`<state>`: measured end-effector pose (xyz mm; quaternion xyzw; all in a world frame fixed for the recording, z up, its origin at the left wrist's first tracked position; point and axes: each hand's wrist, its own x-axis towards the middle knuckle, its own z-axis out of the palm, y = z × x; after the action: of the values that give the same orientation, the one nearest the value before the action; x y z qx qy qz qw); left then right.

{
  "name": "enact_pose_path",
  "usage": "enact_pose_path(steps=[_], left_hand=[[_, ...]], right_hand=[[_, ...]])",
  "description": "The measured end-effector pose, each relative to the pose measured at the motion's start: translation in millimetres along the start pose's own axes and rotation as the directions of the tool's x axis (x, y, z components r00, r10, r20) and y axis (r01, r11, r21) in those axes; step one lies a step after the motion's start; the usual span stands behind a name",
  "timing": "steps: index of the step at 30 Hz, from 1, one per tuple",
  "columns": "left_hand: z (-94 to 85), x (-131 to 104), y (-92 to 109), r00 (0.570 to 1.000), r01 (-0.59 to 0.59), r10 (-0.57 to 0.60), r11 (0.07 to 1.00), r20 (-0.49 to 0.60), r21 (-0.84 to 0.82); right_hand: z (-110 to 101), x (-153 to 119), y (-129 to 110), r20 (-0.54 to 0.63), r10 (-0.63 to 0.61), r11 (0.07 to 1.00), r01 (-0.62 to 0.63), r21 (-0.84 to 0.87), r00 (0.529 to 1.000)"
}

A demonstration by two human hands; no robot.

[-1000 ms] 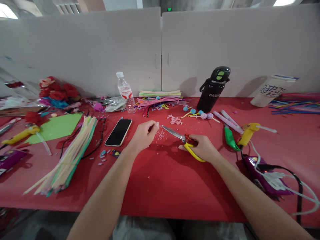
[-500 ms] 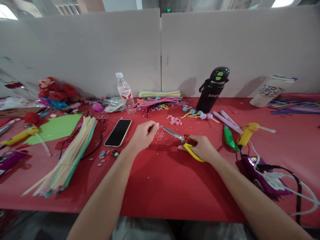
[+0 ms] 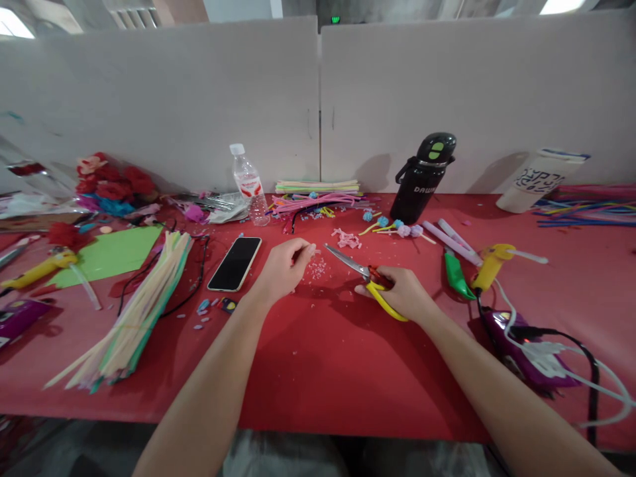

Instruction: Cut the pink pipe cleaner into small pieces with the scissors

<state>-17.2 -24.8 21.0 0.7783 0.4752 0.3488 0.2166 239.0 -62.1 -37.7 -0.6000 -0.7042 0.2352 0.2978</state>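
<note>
My right hand [image 3: 401, 291] is closed on scissors [image 3: 350, 262] with yellow and red handles, whose blades look closed and point up and left. To their left, my left hand [image 3: 287, 265] is pinched at the fingertips; whatever it holds is too small to make out. The scissor tip is a short gap away from those fingertips. Tiny pale scraps [image 3: 318, 268] lie on the red table [image 3: 318, 371] between my hands. Just beyond them is a small heap of pink pieces [image 3: 346, 238].
A phone [image 3: 235, 264] and a bundle of fuzzy stems [image 3: 139, 311] lie to the left. Behind stand a clear bottle [image 3: 250, 189] and a black flask [image 3: 421, 185]. At right are a yellow glue gun [image 3: 491, 267] and a purple power strip [image 3: 527, 358] with cables.
The scissors and my right hand have shifted slightly right, so the tip has drawn away from my left fingertips. My left hand has hardly moved.
</note>
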Motion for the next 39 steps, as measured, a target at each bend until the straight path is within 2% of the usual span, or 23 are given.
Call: enact_pose_path(steps=[32, 39], left_hand=[[1.7, 0.3, -0.5, 1.0, -0.018, 0.018, 1.0, -0.002, 0.0], [1.1, 0.1, -0.6, 1.0, -0.011, 0.011, 1.0, -0.003, -0.012]], right_hand=[[-1.4, 1.7, 0.0, 0.025, -0.036, 0.999, 0.037, -0.037, 0.999], [-0.2, 2.7, 0.3, 0.012, -0.011, 0.999, 0.011, -0.041, 1.0]])
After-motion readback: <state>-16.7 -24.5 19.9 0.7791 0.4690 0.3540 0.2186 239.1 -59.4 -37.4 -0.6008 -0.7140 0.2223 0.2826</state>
